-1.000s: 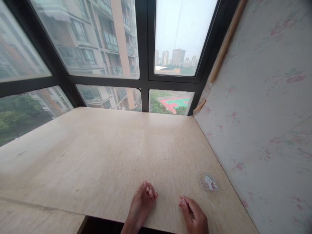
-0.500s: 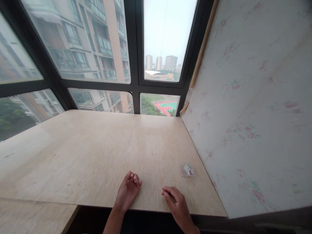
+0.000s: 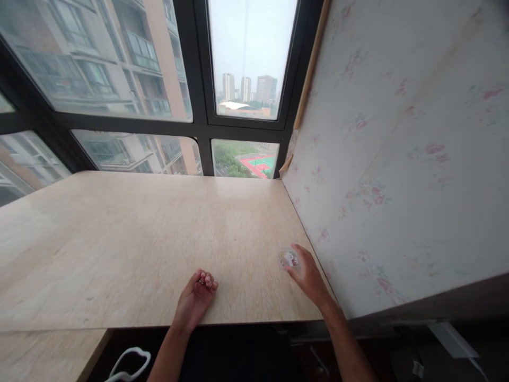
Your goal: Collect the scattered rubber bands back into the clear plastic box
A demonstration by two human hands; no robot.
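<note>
A small clear plastic box [image 3: 288,258] with a colourful picture or contents, too small to make out, lies on the stone-patterned counter [image 3: 159,228] near the wall. My right hand [image 3: 308,273] reaches around its right side, thumb at the near edge and fingers at the far edge, gripping it. To the left, my left hand [image 3: 196,297] rests palm up by the counter's front edge. Its fingers are curled in, and I see nothing held in them.
A wall with flowered paper [image 3: 382,212] rises close on the right. Dark window frames [image 3: 202,127] stand at the counter's back. Below the front edge, a white looped object [image 3: 131,358] shows at the left and a pale flat thing [image 3: 453,339] at the right.
My right hand has moved forward and right from the front edge to the plastic box and closed around it. My left hand keeps its curled pose. The view has shifted to the right.
</note>
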